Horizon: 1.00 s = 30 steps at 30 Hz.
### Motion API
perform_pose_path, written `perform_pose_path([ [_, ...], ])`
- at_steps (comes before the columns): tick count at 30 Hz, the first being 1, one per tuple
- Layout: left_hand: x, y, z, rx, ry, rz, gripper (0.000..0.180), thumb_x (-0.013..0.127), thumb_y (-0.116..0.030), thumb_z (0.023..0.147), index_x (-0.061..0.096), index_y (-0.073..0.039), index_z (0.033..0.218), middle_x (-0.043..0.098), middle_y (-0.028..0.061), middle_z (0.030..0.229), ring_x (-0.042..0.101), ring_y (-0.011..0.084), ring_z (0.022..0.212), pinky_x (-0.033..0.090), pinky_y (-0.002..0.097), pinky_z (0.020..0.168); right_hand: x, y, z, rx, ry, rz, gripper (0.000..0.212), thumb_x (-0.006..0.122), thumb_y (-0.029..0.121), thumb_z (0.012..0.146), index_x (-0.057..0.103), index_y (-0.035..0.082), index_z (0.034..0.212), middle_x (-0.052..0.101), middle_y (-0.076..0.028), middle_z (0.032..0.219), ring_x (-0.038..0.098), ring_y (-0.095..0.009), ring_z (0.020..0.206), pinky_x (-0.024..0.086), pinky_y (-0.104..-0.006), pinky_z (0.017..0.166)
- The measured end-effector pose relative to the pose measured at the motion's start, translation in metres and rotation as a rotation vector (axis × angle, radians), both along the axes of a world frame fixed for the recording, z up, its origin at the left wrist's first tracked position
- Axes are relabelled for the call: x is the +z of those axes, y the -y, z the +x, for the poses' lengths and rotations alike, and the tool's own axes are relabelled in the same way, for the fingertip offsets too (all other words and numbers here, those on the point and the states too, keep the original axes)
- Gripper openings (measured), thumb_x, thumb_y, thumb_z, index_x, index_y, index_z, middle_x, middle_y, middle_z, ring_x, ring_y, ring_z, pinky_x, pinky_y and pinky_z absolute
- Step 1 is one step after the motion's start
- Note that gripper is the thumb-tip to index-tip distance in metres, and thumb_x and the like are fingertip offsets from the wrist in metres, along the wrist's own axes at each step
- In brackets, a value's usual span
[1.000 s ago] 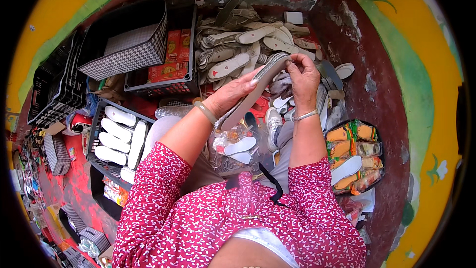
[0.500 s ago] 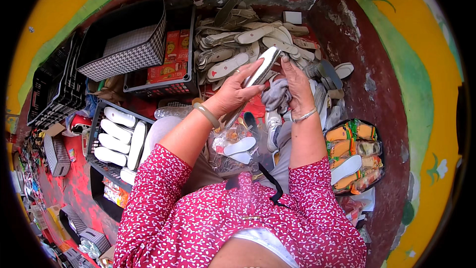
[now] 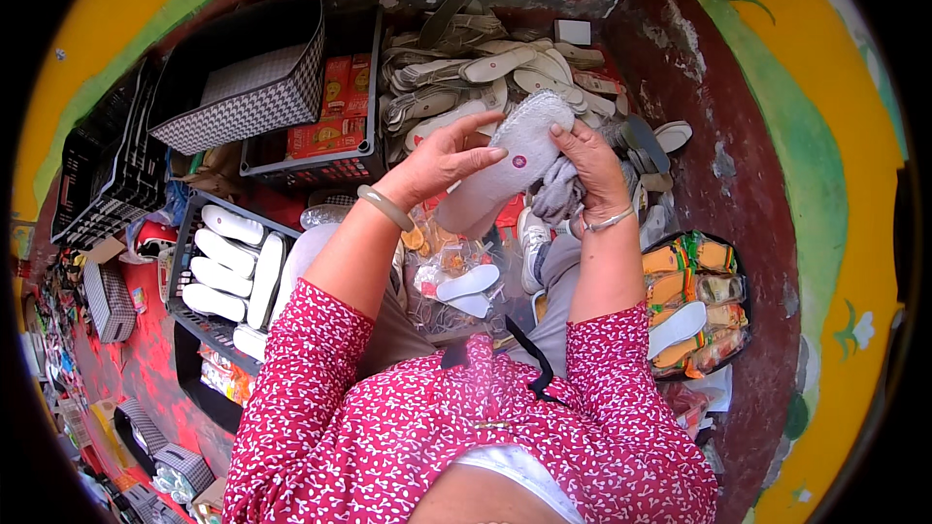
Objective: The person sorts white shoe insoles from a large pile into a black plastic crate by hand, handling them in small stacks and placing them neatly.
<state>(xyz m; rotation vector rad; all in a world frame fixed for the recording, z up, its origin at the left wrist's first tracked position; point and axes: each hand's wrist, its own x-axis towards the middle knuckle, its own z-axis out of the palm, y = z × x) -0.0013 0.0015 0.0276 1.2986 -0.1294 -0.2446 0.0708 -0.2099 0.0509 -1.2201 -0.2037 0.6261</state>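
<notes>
My right hand [image 3: 599, 175] grips a white, fuzzy-surfaced insole [image 3: 529, 136] by its upper edge, thumb on the face. A small reddish round mark sits on that face. Bunched in the same hand is a grey cloth [image 3: 557, 191], just below the insole's edge. My left hand [image 3: 439, 163] has its fingers spread beside the insole; the thumb tip overlaps its left edge, and I cannot tell whether it touches. Between my legs, two white insoles [image 3: 469, 282] lie on clear plastic packaging [image 3: 442, 315].
Beyond my hands lies a heap of insoles [image 3: 495, 65]. A dark crate [image 3: 189, 301] of white insoles stands at left, with a checked basket [image 3: 243, 121] on another crate [image 3: 374, 160] behind it. At right, a black tray [image 3: 743, 325] holds orange packages. The dark red wall [image 3: 767, 184] curves around.
The insole has turned from edge-on to face-on, showing its broad side and round mark. My left hand has loosened and moved slightly left. The cloth stays in my right hand.
</notes>
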Motion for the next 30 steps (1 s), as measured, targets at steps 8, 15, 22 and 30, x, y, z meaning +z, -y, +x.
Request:
perform_pose_path([
  [8, -0.001, 0.015, -0.010, -0.122, -0.053, -0.090, 0.057, 0.066, -0.027, 0.084, 0.041, -0.005, 0.131, 0.055, 0.0052, 0.114, 0.052, 0.0142, 0.102, 0.043, 0.0296, 0.089, -0.005, -0.011, -0.009, 0.168, 0.056, 0.027, 0.028, 0.062, 0.020, 0.087, 0.061, 0.000, 0.107, 0.064, -0.002, 0.098, 0.057, -0.008, 0.085, 0.045, -0.0225, 0.077],
  [15, 0.002, 0.014, -0.012, -0.140, -0.295, -0.198, 0.046, 0.063, -0.027, 0.087, 0.048, -0.006, 0.125, 0.059, 0.0035, 0.106, 0.056, 0.0112, 0.092, 0.047, 0.0270, 0.079, -0.016, -0.013, 0.002, 0.036, 0.051, 0.029, 0.030, 0.061, 0.022, 0.089, 0.059, -0.001, 0.109, 0.064, -0.004, 0.096, 0.058, -0.009, 0.084, 0.046, -0.0230, 0.076],
  [22, 0.000, 0.012, 0.001, 0.288, -0.246, -0.225, 0.032, 0.058, -0.022, 0.090, 0.050, -0.004, 0.115, 0.062, 0.0072, 0.086, 0.062, 0.0155, 0.066, 0.053, 0.0281, 0.055, -0.019, -0.012, 0.006, 0.050, 0.073, -0.143, 0.041, 0.058, 0.028, 0.090, 0.055, -0.002, 0.116, 0.065, -0.007, 0.091, 0.053, -0.005, 0.068, 0.043, -0.0193, 0.058],
  [30, -0.012, 0.000, 0.009, 0.545, -0.070, -0.417, 0.028, 0.056, -0.025, 0.091, 0.052, -0.004, 0.109, 0.061, 0.0050, 0.088, 0.059, 0.0128, 0.071, 0.049, 0.0267, 0.062, -0.043, -0.050, -0.037, 0.295, 0.517, -0.390, 0.041, 0.051, 0.034, 0.092, 0.053, -0.002, 0.112, 0.065, -0.016, 0.093, 0.062, -0.027, 0.084, 0.047, -0.0381, 0.074],
])
